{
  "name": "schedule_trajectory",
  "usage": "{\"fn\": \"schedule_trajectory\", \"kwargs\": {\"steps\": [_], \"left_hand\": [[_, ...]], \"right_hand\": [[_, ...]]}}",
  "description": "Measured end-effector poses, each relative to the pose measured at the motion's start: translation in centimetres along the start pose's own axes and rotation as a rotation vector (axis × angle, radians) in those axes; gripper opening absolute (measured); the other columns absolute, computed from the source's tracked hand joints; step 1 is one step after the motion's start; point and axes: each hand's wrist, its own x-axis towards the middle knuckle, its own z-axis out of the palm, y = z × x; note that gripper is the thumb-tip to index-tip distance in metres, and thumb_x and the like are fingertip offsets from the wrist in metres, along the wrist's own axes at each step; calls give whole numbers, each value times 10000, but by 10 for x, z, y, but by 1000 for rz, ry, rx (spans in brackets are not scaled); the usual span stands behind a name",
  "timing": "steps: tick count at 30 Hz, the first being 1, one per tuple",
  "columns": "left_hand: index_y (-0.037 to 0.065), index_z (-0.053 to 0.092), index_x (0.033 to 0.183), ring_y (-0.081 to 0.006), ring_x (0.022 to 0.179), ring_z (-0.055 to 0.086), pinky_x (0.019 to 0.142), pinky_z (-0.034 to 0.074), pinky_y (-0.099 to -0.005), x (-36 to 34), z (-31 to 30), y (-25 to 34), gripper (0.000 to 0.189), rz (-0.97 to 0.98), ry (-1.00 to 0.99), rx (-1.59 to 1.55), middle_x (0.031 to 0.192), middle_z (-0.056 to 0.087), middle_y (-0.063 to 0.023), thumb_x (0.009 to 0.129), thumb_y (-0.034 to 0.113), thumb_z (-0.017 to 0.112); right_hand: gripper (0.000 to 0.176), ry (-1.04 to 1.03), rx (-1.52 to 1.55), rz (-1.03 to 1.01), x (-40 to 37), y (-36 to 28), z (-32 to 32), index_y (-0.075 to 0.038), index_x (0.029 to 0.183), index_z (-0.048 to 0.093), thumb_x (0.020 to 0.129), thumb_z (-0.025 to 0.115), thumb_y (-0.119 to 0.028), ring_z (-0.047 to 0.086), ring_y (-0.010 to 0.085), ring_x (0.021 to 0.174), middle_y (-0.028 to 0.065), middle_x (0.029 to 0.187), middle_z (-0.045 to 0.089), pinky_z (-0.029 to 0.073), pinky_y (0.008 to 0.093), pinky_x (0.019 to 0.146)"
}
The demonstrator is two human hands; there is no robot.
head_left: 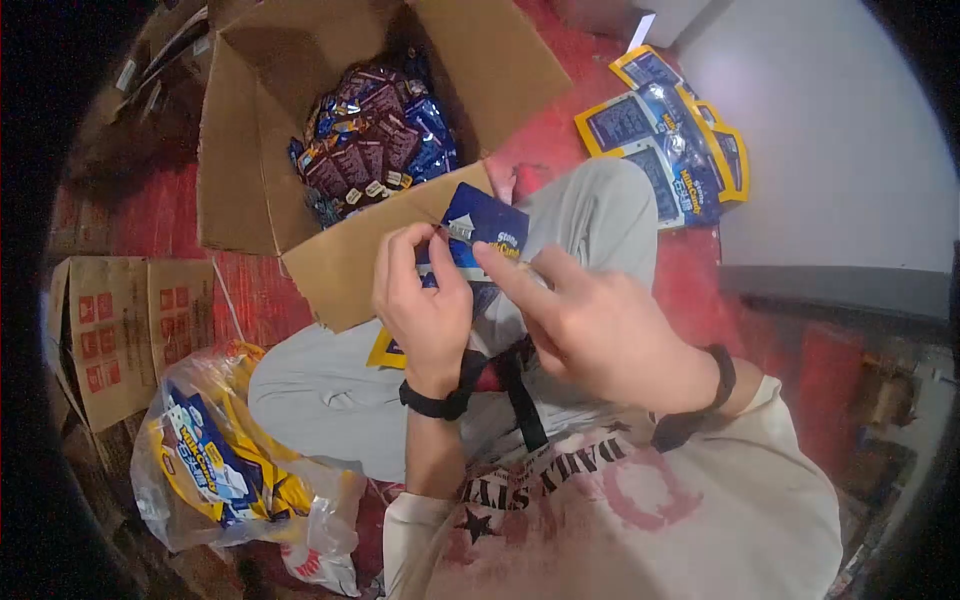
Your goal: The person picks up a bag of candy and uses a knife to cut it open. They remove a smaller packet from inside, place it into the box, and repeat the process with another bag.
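My left hand (425, 305) is raised over my lap, its thumb and index finger pinching a small, thin silvery piece (461, 230) whose kind I cannot make out. From the right comes my right hand (600, 325); its index finger stretches to the edge of that piece, while the other fingers curl with their inner side hidden. Just behind the fingertips is a dark blue candy pouch (487, 215) printed "Stone Milk Candy". The hands partly cover it. Below my left hand, the yellow corner of a pouch (386, 350) shows on my lap.
An open cardboard box (250, 150) holding many wrapped candies (375, 140) stands ahead. Several blue and yellow pouches (690, 150) lie on the red floor at the right, beside a grey cabinet (830, 150). At left are a clear plastic bag (160, 500) of pouches and another carton (120, 330).
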Motion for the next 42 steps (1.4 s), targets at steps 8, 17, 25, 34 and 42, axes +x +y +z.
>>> {"fn": "schedule_trajectory", "kwargs": {"steps": [8,17,25,34,42], "left_hand": [[7,604,976,-374,836,611,748,480,-439,5,0,-2,103,42,-56,2,902,626,-152,887,-43,617],[-28,621,1012,-409,889,600,777,480,-485,1,-2,5,111,76,-99,83,955,635,-190,911,-16,578],[-45,614,982,-436,861,569,745,457,-504,0,-8,12,112,138,-84,129,933,607,-220,932,41,562],[6,617,944,-409,854,582,720,455,-497,-8,-5,6,87,135,-53,112,900,609,-175,925,87,593],[-7,613,895,-343,771,598,712,478,-433,-8,-10,-4,60,-192,-45,-133,830,607,-154,869,21,659]], "right_hand": [[821,-86,-17,16,1,-3,-7,-91,1527,451,751,712,-36,636,337,628,142,926,553,544,441,539],[816,-166,-103,56,6,-18,-18,-50,1515,452,742,709,-97,670,351,654,180,955,576,561,445,578],[831,-181,-85,7,27,-20,-21,9,1499,373,762,728,-141,685,414,642,257,985,635,584,485,568],[732,-113,-83,-61,39,-11,-1,16,1446,472,784,723,-171,705,371,686,227,933,656,588,441,564],[778,-80,-108,-67,27,-12,4,-27,1499,416,795,723,-146,684,383,643,213,941,630,581,458,560]]}}
